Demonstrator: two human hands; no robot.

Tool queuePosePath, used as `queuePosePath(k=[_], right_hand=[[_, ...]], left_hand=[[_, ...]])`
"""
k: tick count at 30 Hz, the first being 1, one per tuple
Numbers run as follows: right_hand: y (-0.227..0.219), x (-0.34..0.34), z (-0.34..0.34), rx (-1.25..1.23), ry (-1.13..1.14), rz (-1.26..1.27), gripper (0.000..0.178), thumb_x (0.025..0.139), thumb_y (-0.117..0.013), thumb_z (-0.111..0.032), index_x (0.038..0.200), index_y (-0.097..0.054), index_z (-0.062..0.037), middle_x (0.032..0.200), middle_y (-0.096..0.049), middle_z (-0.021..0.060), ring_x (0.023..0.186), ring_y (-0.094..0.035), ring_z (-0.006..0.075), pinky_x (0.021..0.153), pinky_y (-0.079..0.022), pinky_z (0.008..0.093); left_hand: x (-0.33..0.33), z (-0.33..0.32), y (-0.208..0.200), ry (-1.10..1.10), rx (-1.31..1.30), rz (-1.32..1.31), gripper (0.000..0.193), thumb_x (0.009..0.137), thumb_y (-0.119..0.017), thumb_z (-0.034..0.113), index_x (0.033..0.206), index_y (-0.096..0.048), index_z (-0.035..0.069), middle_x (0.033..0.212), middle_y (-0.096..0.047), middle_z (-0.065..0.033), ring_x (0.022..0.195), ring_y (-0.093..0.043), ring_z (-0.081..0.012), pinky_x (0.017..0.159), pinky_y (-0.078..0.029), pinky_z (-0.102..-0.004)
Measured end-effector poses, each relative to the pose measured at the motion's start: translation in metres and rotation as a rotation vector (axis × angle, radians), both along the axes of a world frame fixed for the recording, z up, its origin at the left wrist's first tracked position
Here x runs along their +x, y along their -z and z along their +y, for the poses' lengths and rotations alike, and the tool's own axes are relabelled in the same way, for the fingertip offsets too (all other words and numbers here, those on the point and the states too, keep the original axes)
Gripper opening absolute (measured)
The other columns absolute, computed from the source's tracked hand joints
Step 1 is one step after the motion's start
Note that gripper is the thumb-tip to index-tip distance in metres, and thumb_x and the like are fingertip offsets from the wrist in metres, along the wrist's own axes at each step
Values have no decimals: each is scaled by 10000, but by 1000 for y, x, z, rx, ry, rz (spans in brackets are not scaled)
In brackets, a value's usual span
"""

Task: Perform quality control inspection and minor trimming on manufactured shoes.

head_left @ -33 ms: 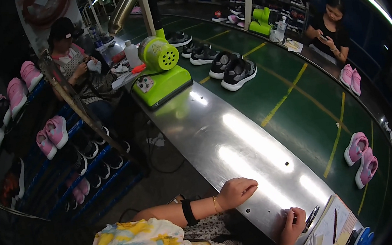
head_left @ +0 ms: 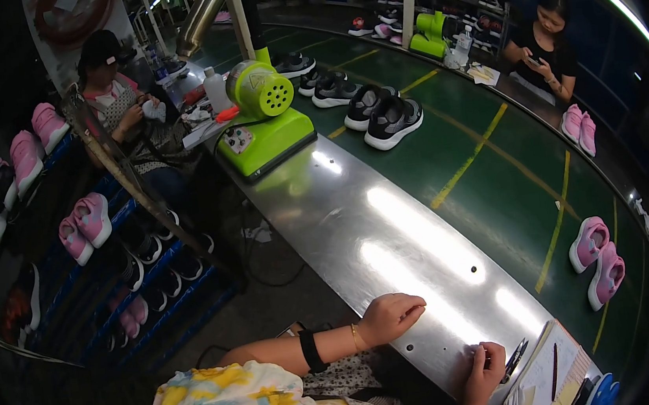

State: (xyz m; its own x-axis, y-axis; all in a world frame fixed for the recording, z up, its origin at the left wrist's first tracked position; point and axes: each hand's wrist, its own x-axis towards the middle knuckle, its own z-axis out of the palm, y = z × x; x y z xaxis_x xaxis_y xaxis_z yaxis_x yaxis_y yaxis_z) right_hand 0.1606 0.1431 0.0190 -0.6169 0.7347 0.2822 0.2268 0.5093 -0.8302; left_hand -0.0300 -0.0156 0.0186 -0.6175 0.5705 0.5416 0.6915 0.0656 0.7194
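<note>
My left hand (head_left: 391, 317) rests at the near edge of the shiny metal bench (head_left: 319, 227), its fingers loosely curled together and nothing showing in them. Further right, my right hand (head_left: 485, 373) lies on the same bench, also curled in, with no object visible in it. Close beside the right hand are a dark pair of scissors or similar tool (head_left: 515, 359) and an open notebook (head_left: 539, 377) with a dark pen (head_left: 554, 372) lying across its page. A blue round object (head_left: 603, 395) sits at the notebook's near end.
A green blower machine (head_left: 266, 133) stands at the bench's far end. Alongside runs a green conveyor belt (head_left: 481, 186) carrying black shoes (head_left: 393, 120) and pink shoes (head_left: 606, 276). A shoe rack (head_left: 154, 315) is at left. Two other people sit across the way, one handling a phone.
</note>
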Motion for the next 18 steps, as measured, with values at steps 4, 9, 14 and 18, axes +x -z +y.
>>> queuePosePath(k=[4, 9, 14, 18], right_hand=[[-4, -2, -2, 0, 2, -8, 69, 855, -551, -52, 861, -561, 15, 834, -533, 71, 699, -504, 138, 620, -424, 252], [-7, -4, -4, 10, 13, -10, 65, 847, -553, -50, 855, -562, 13, 831, -532, 73, 694, -505, 141, 619, -424, 257], [-7, -4, -6, 37, 10, -12, 65, 845, -556, -50, 846, -561, 15, 825, -530, 70, 686, -498, 137, 611, -418, 254], [-4, -5, -5, 35, 15, 11, 64, 843, -558, -49, 845, -562, 15, 821, -530, 70, 684, -497, 134, 609, -413, 249]], left_hand=[[0, -1, -1, 1, -13, -5, 87, 830, -608, 121, 867, -637, 48, 725, -637, -101, 621, -614, -250, 586, -491, -331], [-2, 0, 1, -1, 14, 37, 86, 831, -610, 123, 862, -638, 48, 707, -632, -99, 600, -609, -243, 577, -487, -329], [-3, -1, 1, 1, 31, 49, 77, 802, -643, 103, 836, -655, 35, 698, -637, -87, 577, -608, -216, 549, -478, -303], [-3, -2, 2, -3, 0, 40, 72, 803, -642, 101, 831, -659, 37, 697, -641, -87, 586, -615, -214, 553, -480, -300]])
